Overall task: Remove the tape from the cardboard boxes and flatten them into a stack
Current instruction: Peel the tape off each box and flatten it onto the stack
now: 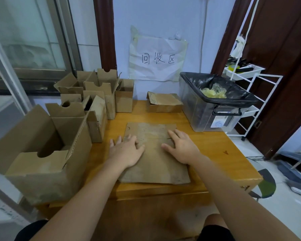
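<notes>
Cardboard boxes [87, 108] crowd the left side of our wooden table [215, 153], upright with flaps open, kept within easy reach and clear of the work spot in the middle; the biggest box [42, 153] stands nearest us at the front left corner. At the far right sits a clear bin [207, 115] lined with a black bag, with yellowish wads in it that look like stripped tape, though we cannot be sure at this range. Near the wall, just left of the bin, a squashed box [163, 102] lies low. In the centre lies the flattened box [155, 159], dull brown, scuffed and creased, flat against the tabletop. We press it down with our left hand [127, 150] and right hand [181, 146], both spread with straight fingers, gripping nothing, probably to hold the folds flat.
</notes>
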`<state>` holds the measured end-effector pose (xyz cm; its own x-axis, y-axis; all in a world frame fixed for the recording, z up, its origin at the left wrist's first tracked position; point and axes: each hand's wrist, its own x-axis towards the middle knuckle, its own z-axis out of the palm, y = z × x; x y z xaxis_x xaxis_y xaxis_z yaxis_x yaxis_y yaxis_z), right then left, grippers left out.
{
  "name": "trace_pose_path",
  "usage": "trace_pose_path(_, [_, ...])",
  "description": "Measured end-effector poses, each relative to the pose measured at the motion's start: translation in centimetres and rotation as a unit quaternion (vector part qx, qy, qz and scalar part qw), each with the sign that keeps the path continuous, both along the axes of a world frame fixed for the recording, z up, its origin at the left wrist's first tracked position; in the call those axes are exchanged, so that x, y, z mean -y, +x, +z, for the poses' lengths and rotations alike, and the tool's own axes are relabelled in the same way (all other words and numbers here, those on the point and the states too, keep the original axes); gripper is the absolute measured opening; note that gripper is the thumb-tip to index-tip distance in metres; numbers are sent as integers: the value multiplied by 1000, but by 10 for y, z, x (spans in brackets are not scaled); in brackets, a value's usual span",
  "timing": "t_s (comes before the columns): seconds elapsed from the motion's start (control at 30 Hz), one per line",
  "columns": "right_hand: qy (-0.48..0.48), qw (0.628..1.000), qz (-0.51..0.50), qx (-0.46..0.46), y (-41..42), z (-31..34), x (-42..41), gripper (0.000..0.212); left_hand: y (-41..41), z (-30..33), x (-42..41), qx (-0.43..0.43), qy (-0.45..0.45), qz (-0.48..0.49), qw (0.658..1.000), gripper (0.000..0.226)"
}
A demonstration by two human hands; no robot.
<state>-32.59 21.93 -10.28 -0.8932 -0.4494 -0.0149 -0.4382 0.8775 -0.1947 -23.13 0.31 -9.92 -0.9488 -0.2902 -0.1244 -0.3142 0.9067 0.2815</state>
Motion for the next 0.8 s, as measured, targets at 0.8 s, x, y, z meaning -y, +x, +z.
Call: trace_pose_path(0.8, [-17,992,-128,10,26,-16,30,92,-10,-24,-7,-37,-12,83,996,95])
